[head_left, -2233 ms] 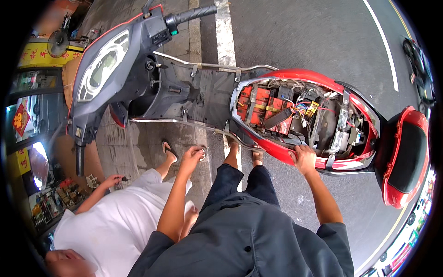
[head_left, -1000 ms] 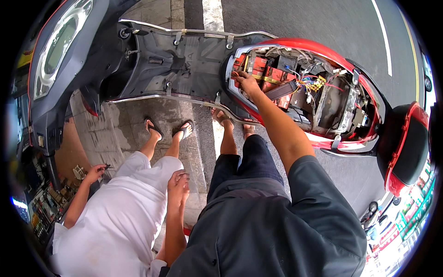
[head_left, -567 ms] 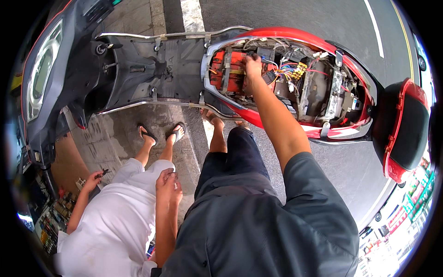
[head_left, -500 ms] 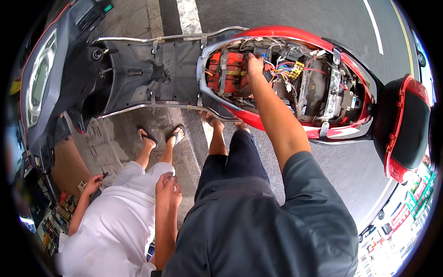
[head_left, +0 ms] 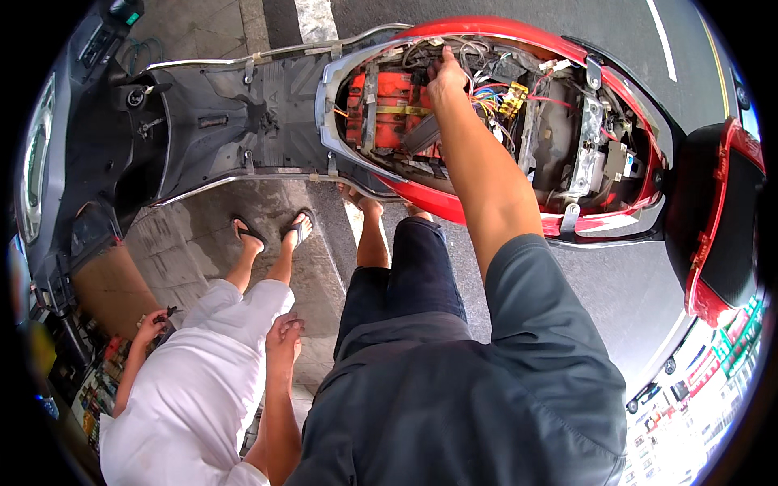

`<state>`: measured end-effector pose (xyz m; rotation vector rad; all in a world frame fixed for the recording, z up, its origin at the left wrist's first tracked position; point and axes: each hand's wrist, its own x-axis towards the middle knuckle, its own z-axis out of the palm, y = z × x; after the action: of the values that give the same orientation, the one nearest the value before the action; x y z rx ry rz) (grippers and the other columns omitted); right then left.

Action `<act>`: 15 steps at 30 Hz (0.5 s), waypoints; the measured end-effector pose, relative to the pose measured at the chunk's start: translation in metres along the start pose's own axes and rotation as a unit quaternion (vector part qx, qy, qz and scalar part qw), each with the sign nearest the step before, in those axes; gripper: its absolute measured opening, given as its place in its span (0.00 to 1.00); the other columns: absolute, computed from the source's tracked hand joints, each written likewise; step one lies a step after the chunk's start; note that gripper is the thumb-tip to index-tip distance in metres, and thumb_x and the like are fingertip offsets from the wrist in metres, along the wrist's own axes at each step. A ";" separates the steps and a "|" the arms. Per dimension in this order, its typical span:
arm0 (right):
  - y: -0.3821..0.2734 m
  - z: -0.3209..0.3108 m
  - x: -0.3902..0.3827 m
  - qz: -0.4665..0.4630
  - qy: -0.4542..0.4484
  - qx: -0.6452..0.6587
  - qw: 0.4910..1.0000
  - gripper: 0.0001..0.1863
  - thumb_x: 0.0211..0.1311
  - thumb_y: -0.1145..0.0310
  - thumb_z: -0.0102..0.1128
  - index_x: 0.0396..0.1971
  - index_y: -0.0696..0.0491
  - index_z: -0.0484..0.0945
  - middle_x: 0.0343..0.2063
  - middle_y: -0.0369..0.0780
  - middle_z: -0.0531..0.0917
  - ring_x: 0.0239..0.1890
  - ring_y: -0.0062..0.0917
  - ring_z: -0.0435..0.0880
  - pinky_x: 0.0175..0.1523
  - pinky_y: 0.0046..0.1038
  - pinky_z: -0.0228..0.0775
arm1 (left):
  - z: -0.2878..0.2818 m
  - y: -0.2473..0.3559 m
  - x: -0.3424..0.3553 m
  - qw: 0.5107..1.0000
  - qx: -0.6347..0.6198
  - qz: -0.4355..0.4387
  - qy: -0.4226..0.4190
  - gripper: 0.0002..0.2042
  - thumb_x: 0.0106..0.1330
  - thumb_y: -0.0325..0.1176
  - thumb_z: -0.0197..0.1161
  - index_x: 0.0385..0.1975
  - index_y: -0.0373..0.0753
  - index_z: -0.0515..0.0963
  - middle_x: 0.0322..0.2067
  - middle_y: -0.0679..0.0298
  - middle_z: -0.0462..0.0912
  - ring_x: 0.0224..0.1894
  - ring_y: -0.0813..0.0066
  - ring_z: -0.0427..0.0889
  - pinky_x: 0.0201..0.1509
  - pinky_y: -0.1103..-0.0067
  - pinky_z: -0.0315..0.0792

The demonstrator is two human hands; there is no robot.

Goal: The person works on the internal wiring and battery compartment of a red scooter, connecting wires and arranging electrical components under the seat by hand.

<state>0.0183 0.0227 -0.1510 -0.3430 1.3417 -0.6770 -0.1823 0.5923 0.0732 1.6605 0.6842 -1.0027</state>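
Observation:
My right hand [head_left: 447, 77] reaches over the uncovered under-seat compartment of a red scooter [head_left: 478, 28]. Its index finger stretches toward the wiring [head_left: 470, 46] along the far wall, thumb apart, and nothing shows in its grip. Left of it sit red battery blocks [head_left: 391, 85] under a yellow strap. A grey box [head_left: 422, 134] leans against the batteries below my wrist. Coloured wires with a yellow connector block [head_left: 514, 98] lie to its right. My left hand [head_left: 284, 336] hangs low beside a co-worker, fingers curled; what they may hold is hidden.
A co-worker in a white shirt [head_left: 182, 381] stands at my left, holding a small dark tool [head_left: 171, 311]. The scooter's black footboard [head_left: 275, 113] extends left to the handlebar. At the right the red top box [head_left: 721, 219] juts out. Road lies beyond the scooter.
My right hand has shifted from a dark block beside the batteries to the compartment's far edge, and its index finger is now stretched. More of the grey box shows. The view has shifted slightly.

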 end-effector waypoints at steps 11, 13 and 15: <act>0.008 -0.015 0.011 -0.006 -0.017 -0.017 1.000 0.08 0.64 0.65 0.58 0.41 0.48 0.79 0.40 0.34 0.81 0.41 0.27 0.81 0.43 0.30 0.73 | 0.004 0.004 0.000 1.000 0.017 0.017 -0.012 0.11 0.68 0.24 0.58 0.48 0.30 0.71 0.35 0.60 0.78 0.30 0.83 0.74 0.31 0.88 0.69; 0.008 -0.018 0.012 -0.001 -0.020 -0.010 1.000 0.09 0.64 0.66 0.58 0.43 0.49 0.78 0.41 0.35 0.81 0.43 0.27 0.81 0.44 0.31 0.73 | 0.004 0.009 0.000 1.000 0.021 0.013 -0.005 0.11 0.68 0.25 0.58 0.48 0.30 0.71 0.35 0.60 0.79 0.30 0.82 0.74 0.30 0.86 0.71; 0.010 -0.018 0.016 0.001 -0.023 -0.003 1.000 0.09 0.65 0.67 0.56 0.43 0.49 0.78 0.42 0.35 0.82 0.42 0.27 0.81 0.46 0.32 0.74 | 0.000 0.010 0.000 1.000 0.009 0.010 -0.002 0.11 0.68 0.25 0.58 0.48 0.30 0.71 0.35 0.60 0.79 0.30 0.81 0.75 0.30 0.85 0.72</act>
<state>0.0051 0.0226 -0.1728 -0.3602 1.3016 -0.6597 -0.1741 0.5891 0.0773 1.6766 0.6569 -1.0011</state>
